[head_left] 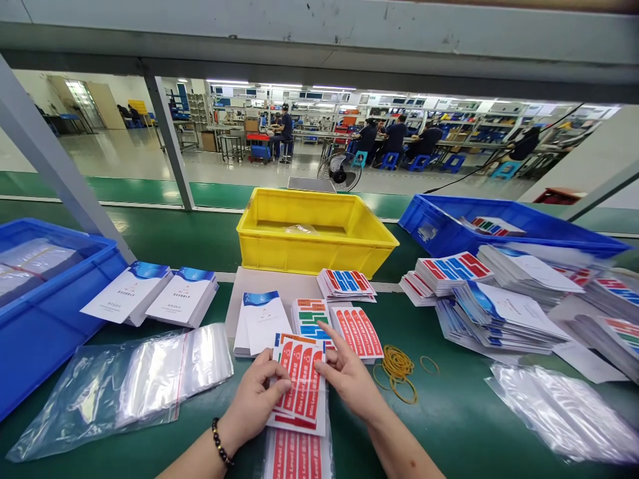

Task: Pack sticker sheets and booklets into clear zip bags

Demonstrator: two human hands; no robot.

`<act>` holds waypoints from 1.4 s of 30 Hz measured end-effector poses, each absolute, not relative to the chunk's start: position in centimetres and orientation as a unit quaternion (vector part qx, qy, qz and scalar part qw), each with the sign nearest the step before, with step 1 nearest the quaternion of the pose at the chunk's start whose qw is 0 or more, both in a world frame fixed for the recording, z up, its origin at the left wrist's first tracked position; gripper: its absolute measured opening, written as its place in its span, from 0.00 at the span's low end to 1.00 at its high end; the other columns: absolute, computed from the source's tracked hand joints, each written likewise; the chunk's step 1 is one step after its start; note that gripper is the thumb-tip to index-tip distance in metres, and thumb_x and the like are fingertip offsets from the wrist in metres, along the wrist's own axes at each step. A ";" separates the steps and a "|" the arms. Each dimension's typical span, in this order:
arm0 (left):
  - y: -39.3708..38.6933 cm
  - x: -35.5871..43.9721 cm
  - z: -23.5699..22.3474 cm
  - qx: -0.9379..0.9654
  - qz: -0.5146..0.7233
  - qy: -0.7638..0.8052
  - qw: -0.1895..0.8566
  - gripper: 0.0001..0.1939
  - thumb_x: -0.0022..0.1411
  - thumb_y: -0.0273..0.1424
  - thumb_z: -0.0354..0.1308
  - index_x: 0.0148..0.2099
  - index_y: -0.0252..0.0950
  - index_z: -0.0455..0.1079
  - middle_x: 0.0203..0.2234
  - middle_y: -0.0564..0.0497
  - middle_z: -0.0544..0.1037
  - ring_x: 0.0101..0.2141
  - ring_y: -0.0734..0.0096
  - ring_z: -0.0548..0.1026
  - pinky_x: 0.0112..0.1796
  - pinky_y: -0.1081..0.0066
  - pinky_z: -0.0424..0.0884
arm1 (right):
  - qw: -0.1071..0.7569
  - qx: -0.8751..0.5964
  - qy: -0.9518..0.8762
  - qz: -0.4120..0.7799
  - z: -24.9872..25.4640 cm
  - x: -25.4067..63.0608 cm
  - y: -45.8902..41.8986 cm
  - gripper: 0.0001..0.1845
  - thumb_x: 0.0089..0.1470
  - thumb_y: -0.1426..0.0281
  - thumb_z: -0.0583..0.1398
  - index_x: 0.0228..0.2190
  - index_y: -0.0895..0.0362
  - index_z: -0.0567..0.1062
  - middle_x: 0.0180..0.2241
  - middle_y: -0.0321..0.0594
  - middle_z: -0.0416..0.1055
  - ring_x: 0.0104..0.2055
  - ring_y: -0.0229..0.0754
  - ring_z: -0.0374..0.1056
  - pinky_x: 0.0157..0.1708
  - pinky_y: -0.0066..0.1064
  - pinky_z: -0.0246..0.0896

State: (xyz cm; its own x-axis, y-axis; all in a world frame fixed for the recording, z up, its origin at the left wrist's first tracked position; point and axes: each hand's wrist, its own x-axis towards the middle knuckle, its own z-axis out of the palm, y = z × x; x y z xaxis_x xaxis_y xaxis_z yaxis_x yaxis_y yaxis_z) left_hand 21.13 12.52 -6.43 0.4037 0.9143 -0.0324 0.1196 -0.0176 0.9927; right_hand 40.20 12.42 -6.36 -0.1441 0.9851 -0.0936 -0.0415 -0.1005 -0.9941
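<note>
My left hand (260,391), with a beaded bracelet at the wrist, is closed on a small stack of red label sheets (303,386), thumb on top. My right hand (349,372) pinches the right edge of these sheets, its index finger stretched out toward the stacks behind. Below the held sheets lies a clear plastic bag (298,459) with more red labels showing through. Just beyond my hands stand a stack of white booklets (262,319), a multicoloured label stack (310,313), a red label stack (357,331) and a red-and-blue label stack (346,283).
Yellow rubber bands (398,364) lie right of my hands. A yellow bin (314,249) stands behind, with a blue bin (54,319) left and another blue bin (539,226) right. Clear bags (164,372) lie left; booklet piles (499,316) crowd the right. A metal beam (319,40) crosses overhead.
</note>
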 end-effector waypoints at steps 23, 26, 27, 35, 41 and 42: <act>12.6 21.6 -6.0 0.510 0.308 0.467 0.653 0.15 0.47 0.40 0.59 0.25 0.34 0.61 0.22 0.49 0.72 0.27 0.67 0.70 0.30 0.71 0.63 | 0.311 -0.492 -0.588 0.561 -6.0 39.9 12.0 0.08 0.41 0.72 0.58 0.29 0.60 0.72 0.25 0.36 0.66 0.27 0.36 0.61 0.29 0.26 0.57; 12.5 21.5 -6.3 0.522 0.319 0.465 0.640 0.14 0.48 0.39 0.57 0.25 0.34 0.60 0.21 0.50 0.70 0.25 0.69 0.69 0.29 0.72 0.63 | 0.308 -0.503 -0.588 0.554 -6.0 39.5 12.0 0.05 0.42 0.71 0.58 0.24 0.61 0.71 0.24 0.36 0.67 0.27 0.36 0.61 0.29 0.26 0.56; 12.5 21.6 -6.4 0.527 0.322 0.463 0.635 0.14 0.48 0.38 0.57 0.24 0.34 0.59 0.21 0.51 0.70 0.25 0.70 0.68 0.28 0.72 0.62 | 0.311 -0.505 -0.589 0.550 -6.0 39.4 12.0 0.05 0.42 0.70 0.58 0.23 0.61 0.70 0.23 0.36 0.66 0.26 0.36 0.61 0.28 0.26 0.56; 12.4 22.0 -6.7 0.551 0.335 0.447 0.621 0.10 0.49 0.34 0.56 0.25 0.31 0.64 0.22 0.50 0.71 0.25 0.72 0.67 0.30 0.73 0.63 | 0.327 -0.504 -0.637 0.483 -6.3 38.2 11.8 0.07 0.46 0.70 0.56 0.20 0.60 0.67 0.22 0.36 0.64 0.26 0.35 0.59 0.28 0.26 0.54; 12.3 21.7 -6.8 0.655 0.326 0.447 0.515 0.09 0.53 0.31 0.53 0.24 0.31 0.66 0.22 0.50 0.71 0.25 0.73 0.68 0.29 0.73 0.65 | 0.328 -0.485 -0.707 0.396 -6.3 38.1 11.4 0.09 0.50 0.73 0.55 0.20 0.59 0.67 0.23 0.35 0.63 0.26 0.34 0.59 0.27 0.25 0.54; 12.2 21.5 -6.9 0.694 0.338 0.441 0.458 0.07 0.54 0.31 0.53 0.28 0.32 0.67 0.25 0.48 0.72 0.28 0.71 0.69 0.31 0.72 0.66 | 0.331 -0.482 -0.716 0.382 -6.3 38.3 11.5 0.08 0.50 0.73 0.55 0.21 0.59 0.68 0.24 0.36 0.64 0.27 0.35 0.60 0.29 0.26 0.55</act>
